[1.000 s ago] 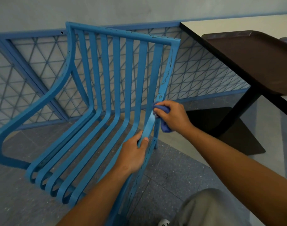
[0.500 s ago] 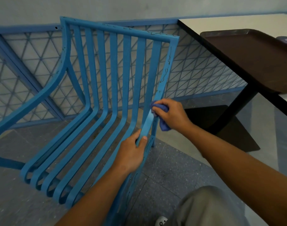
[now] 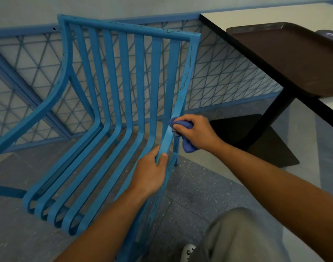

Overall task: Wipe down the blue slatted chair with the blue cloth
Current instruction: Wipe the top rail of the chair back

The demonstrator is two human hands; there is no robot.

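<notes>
The right hand (image 3: 196,132) stays clamped around the bunched blue cloth (image 3: 186,136), pressing it to the nearest slat at the seat bend of the blue slatted metal chair (image 3: 124,114); it has hardly shifted over the last second, so wiping progress is slight. Left hand (image 3: 152,172) fingers still grip that slat just below

Most of the cloth (image 3: 187,144) is bunched up inside the right hand (image 3: 196,132), only bits poke out. The left hand (image 3: 150,174) covers part of one chair (image 3: 112,103) slat, and the chair's left armrest runs off the frame. Right of the chair, the tray (image 3: 286,59) is cut off, and the purple thing (image 3: 332,35) on it has writing too blurry to read.
</notes>
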